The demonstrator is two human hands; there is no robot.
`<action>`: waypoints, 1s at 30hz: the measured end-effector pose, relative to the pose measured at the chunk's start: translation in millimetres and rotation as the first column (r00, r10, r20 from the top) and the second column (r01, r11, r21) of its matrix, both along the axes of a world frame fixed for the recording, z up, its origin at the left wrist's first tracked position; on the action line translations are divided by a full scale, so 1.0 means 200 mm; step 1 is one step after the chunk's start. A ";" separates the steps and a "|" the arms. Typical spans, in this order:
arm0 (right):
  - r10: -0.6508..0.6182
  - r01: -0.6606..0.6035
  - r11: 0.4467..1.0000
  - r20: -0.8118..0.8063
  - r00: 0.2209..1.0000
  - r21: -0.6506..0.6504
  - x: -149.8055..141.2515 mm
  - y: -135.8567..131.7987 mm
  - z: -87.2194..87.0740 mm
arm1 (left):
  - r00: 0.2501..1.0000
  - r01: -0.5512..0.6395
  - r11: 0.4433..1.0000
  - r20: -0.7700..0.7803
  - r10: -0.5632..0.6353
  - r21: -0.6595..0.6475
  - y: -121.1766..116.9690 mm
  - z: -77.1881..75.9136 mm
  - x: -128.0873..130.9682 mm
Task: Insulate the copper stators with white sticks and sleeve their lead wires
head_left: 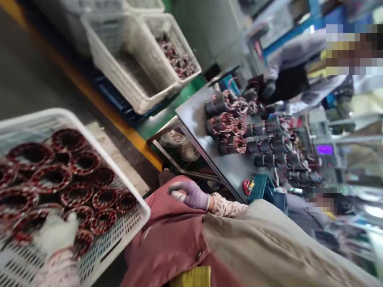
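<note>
My right hand (58,233), in a white-looking glove, reaches into a white plastic crate (136,205) at the lower left. Its fingers are bent at the rim of a ring-shaped motor stator (30,225) with dark red windings, thumb apart; blur and the ring partly hide the fingertips. Similar stators (52,179) stand packed around it. My left hand (191,194), in a purple glove with pale, dirty fingers, lies over my red-clothed leg (164,213). Its fingers are loosely bent and apart, with nothing in them.
The view is tilted sideways. Pale bins (134,93), one holding reddish parts, stand on a blue pallet (115,95). A metal table (194,107) carries rows of stators with copper windings (223,123) and a green bin (260,193). A co-worker's gloved hand (269,85) is beside them.
</note>
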State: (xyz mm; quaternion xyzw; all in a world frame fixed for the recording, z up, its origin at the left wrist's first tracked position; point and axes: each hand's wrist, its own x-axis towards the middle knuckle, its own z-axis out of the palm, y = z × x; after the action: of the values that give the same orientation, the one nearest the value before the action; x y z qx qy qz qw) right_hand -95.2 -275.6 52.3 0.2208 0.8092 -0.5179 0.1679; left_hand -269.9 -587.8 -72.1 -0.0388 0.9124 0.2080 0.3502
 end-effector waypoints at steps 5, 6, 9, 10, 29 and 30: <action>-0.397 0.528 0.657 -0.349 0.849 0.538 0.39 0.82 0.32 | 0.983 0.013 0.974 -0.184 0.029 0.225 0.51 0.07 0.25; -0.419 0.538 0.572 -0.343 0.841 0.619 0.48 1.01 0.33 | 0.976 0.023 0.943 -0.213 0.051 0.331 0.68 0.13 0.30; -0.324 0.265 0.519 -0.100 0.941 0.813 0.65 1.53 0.29 | 0.954 0.193 0.767 -0.299 -0.001 0.612 1.28 0.37 0.42; -0.251 0.140 0.530 -0.002 0.968 0.837 0.66 1.67 0.26 | 0.935 0.291 0.697 -0.349 -0.062 0.655 1.50 0.46 0.44; 0.286 -0.490 0.570 0.401 0.871 0.659 0.28 2.09 0.05 | 0.643 0.751 0.622 -0.463 -0.610 0.223 2.91 0.47 0.56; 0.291 -0.491 0.576 0.398 0.870 0.654 0.28 2.10 0.06 | 0.628 0.763 0.617 -0.446 -0.638 0.192 2.91 0.48 0.55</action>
State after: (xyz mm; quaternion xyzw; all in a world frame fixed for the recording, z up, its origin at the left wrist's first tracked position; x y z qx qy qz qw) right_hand -39.7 144.3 64.6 0.1461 0.9483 -0.0640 0.2744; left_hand -159.0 -6.4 23.1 0.4274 0.8422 0.2199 0.2444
